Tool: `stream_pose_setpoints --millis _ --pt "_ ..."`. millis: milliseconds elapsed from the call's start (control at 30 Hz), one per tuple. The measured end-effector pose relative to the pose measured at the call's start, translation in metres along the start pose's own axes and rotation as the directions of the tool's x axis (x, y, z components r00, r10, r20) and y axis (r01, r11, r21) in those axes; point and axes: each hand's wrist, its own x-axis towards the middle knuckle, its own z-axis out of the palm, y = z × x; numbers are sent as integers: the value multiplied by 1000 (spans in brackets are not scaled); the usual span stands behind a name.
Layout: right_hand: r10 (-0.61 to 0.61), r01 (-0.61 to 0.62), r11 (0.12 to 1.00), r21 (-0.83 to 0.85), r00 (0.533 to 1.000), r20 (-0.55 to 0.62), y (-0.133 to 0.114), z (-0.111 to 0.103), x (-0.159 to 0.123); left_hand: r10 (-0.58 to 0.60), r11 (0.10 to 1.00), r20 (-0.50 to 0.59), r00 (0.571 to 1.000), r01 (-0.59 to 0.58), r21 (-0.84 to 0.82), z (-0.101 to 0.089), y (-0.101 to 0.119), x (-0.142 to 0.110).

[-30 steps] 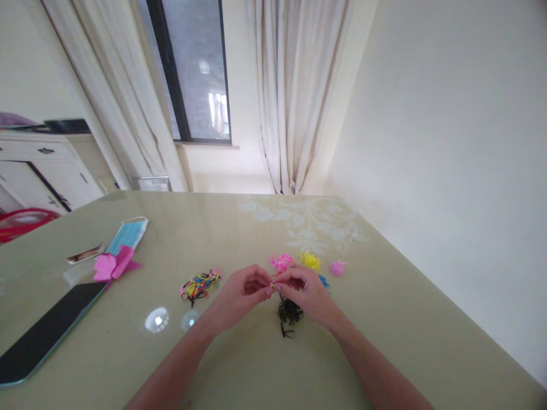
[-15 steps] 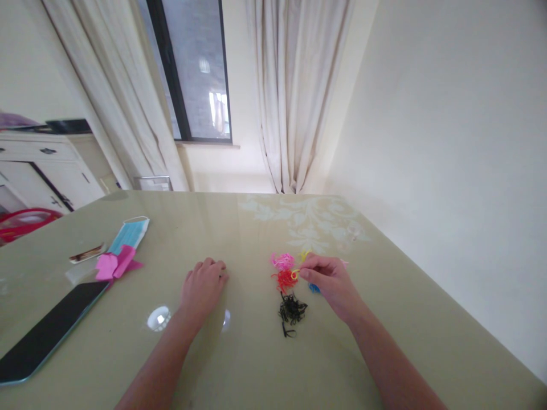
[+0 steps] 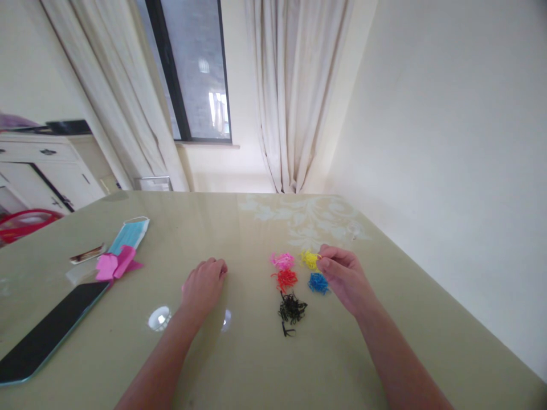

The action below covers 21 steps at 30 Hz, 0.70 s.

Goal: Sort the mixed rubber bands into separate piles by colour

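My right hand (image 3: 344, 276) is pinched closed on a small yellow rubber band (image 3: 318, 257), right beside the yellow pile (image 3: 309, 259); its other fingers are curled in. Just below that pile is a heap of blue bands (image 3: 318, 283). To their left lie a pink pile (image 3: 282, 261), a red one (image 3: 286, 279) and a black one (image 3: 292, 308), the last with a few loose black bands (image 3: 288, 330) at its near side. Apart from all the piles, my left hand (image 3: 204, 286) rests on the tabletop with its fingers curled and nothing showing in them.
On the left of the glossy table (image 3: 256, 364) lie a dark flat phone-like slab (image 3: 55, 330), a pink folded paper piece (image 3: 117, 265), a blue face mask (image 3: 130, 234) and a thin brown-and-white packet (image 3: 87, 254). A wall (image 3: 461, 171) runs along the right side.
My right hand has moved right with the yellow band, from over the red pile to the yellow one, uncovering the yellow and blue piles. My left hand's fingers have curled in more.
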Motion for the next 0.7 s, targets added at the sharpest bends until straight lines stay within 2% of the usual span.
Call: stream_pose_setpoints --millis 367,700 --pt "14 -16 999 -32 998 -66 -1 -3 2 61 993 -70 996 -68 -97 0 -2 3" --pt "1 -2 1000 -17 1000 -31 -3 -5 1 38 953 -173 984 -88 -289 0 -2 4"
